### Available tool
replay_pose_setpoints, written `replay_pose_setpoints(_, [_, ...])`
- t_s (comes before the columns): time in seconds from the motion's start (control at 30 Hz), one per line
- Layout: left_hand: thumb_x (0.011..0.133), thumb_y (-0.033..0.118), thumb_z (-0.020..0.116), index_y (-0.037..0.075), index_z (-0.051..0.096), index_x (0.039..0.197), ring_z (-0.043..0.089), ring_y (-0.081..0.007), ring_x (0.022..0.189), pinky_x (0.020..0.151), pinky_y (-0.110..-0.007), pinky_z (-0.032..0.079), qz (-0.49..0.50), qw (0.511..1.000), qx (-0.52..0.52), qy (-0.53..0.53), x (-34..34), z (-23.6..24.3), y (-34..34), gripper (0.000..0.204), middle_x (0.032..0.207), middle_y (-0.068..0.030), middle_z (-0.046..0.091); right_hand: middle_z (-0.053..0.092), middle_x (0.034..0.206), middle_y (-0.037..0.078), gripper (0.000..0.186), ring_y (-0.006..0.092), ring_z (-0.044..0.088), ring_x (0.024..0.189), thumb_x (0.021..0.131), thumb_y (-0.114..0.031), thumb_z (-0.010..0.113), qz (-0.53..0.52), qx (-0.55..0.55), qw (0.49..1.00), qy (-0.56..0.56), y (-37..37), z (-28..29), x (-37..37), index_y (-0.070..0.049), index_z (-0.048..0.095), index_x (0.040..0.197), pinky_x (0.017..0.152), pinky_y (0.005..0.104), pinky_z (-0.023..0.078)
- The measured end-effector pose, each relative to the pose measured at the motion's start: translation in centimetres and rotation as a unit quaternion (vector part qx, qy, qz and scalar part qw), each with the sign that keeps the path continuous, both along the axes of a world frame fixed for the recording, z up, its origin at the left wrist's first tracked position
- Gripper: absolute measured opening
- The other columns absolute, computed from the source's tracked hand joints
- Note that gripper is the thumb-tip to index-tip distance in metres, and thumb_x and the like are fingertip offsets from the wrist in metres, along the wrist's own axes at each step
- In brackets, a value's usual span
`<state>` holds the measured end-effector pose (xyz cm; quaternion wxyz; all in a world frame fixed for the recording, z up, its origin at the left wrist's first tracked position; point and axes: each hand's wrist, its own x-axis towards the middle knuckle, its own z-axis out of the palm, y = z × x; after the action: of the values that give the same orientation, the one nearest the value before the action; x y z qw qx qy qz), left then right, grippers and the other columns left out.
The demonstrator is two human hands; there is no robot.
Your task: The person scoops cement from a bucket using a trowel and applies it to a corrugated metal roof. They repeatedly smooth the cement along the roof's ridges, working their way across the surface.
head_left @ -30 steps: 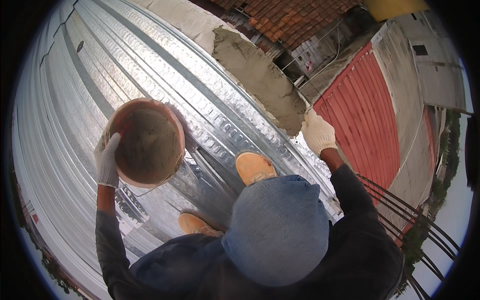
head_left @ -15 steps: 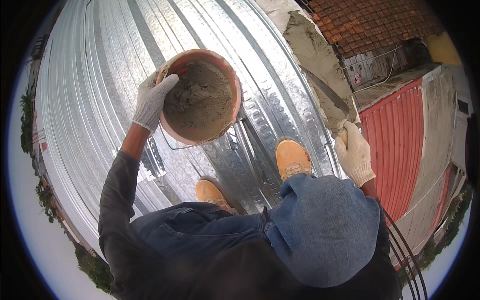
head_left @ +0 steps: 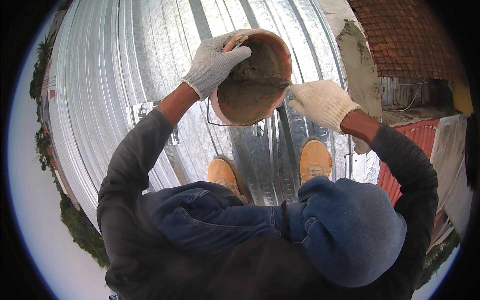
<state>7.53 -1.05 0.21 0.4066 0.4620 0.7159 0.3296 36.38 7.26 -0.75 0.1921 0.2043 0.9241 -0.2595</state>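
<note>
In a knitted work glove, my left hand (head_left: 215, 65) grips the rim of an orange bucket (head_left: 285, 50) on its left side. The bucket is tilted, and its wire handle hangs at the near side. Wet grey mortar (head_left: 250, 100) lies inside. My right hand (head_left: 322, 102), also gloved, is closed at the bucket's right rim around the handle of a trowel (head_left: 265, 80). The trowel's blade reaches into the bucket across the mortar. Its handle is mostly hidden by the glove.
Under my tan boots (head_left: 316, 160) lies shiny corrugated metal roofing (head_left: 150, 40). Along its right edge runs a wall top with fresh mortar (head_left: 361, 70). Beyond are a brown tiled roof (head_left: 405, 40) and a red corrugated sheet (head_left: 417, 132), lower down.
My right hand has brought the trowel from the mortared wall top leftward into the bucket. The bucket has shifted right and up in view and tilted.
</note>
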Motion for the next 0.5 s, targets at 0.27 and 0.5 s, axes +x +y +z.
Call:
replay_pose_setpoints(0.27, [0.1, 0.041, 0.084, 0.005, 0.079, 0.142, 0.076, -0.0166, 0.101, 0.091, -0.035, 0.064, 0.071, 0.997, -0.008, -0.018, 0.0, 0.1, -0.7, 0.056, 0.114, -0.0095, 0.082, 0.076, 0.092, 0.023, 0.054, 0.0374, 0.075, 0.075, 0.114, -0.044, 0.057, -0.126, -0.359, 0.924, 0.034, -3.9, -0.7, -2.1, 0.007, 0.075, 0.111, 0.074, 0.0462, 0.062])
replay_pose_setpoints(0.5, [0.103, 0.028, 0.087, 0.0, 0.073, 0.149, 0.076, -0.0186, 0.115, 0.101, -0.035, 0.064, 0.094, 0.982, -0.028, -0.161, -0.3, 1.0, -0.1, 0.055, 0.13, -0.0111, 0.079, 0.068, 0.086, 0.002, 0.044, 0.006, 0.06, 0.06, 0.116, -0.044, 0.061, -0.313, -0.72, 0.612, 0.1, -6.5, -5.3, 4.2, -0.002, 0.076, 0.115, 0.047, 0.0233, 0.046])
